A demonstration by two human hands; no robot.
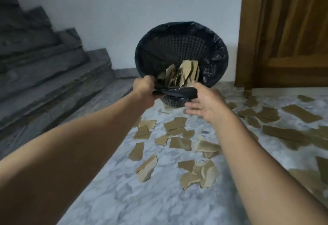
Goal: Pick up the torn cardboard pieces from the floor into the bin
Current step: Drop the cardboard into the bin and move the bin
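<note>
Ahead, the left hand [144, 90] curls its fingers round the rim of the tilted bin [181, 47]; the right hand [206, 104] (fingers straight, empty) hovers beside it.

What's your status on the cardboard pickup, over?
Left hand grips tilted bin by the rim; right hand open, empty. Some cardboard inside, many pieces on floor. Nothing blocking.

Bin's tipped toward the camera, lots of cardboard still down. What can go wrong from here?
1. The bin leans toward the person, gripped by the left hand at its near rim; the cardboard inside might slide back out.
2. That grip bunches the black liner, which could slip off the rim.
</note>
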